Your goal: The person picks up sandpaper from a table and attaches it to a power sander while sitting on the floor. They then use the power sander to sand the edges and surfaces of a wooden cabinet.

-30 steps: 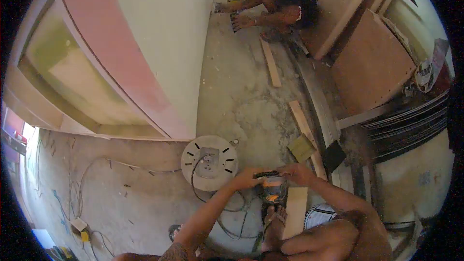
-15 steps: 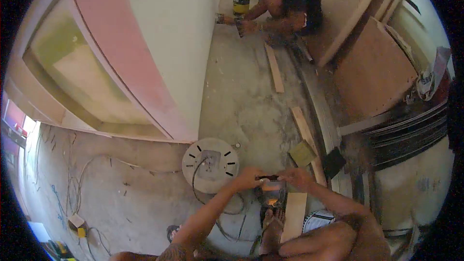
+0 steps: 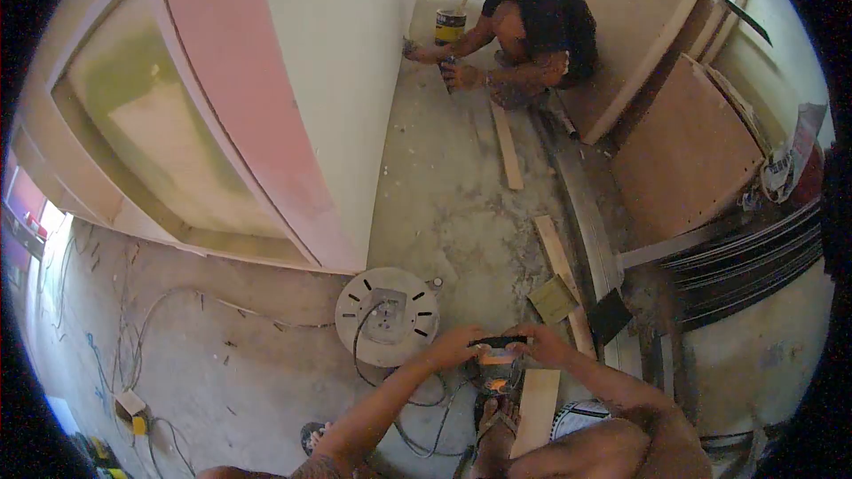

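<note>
Both hands lower in view than before, on black-and-orange tool.

**Black-and-orange device held at both ends**

The left hand and right hand grip its dark top from either side; blur leaves it only probably a power tool. A pale board lies near it. A round cable reel sits on the floor. Farther off, a co-worker crouches beside a can.

Black-and-orange tool: dark strip across far end, orange patches nearer; finer detail blurred. Held two-handed, right of pale round cable reel, slightly nearer viewer.
</note>
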{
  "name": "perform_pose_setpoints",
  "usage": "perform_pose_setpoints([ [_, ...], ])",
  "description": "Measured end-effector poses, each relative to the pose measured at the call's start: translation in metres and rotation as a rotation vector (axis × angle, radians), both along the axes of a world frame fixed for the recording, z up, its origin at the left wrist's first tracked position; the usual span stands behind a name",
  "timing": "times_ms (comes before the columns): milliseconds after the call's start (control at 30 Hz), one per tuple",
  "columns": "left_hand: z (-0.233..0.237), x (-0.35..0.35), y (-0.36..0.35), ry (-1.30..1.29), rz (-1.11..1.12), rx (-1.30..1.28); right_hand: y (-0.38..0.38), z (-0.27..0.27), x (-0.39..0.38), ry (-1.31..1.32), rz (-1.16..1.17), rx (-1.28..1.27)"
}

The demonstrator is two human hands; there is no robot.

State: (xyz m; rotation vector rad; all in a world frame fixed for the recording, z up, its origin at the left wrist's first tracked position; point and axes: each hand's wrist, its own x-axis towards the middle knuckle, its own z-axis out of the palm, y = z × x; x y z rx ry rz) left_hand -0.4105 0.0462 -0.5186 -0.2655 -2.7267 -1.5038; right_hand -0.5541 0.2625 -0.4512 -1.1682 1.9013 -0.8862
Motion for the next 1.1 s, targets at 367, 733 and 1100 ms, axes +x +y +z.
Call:
perform_pose_setpoints([
  [367, 0.022, 0.002, -0.004, -0.161, -0.046, 0.005, -0.005, 0.027, 0.008, -0.068, -0.134, 0.081],
  [733, -0.014, -0.006, -0.001, -0.066, -0.08, -0.111, 0.012, -0.023, -0.013, 0.29, 0.072, -0.026],
  [1100, -0.001, 0.004, 0.008, -0.153, 0.062, -0.052, -0.01, 0.043, 0.014, 0.334, 0.055, 0.094],
])
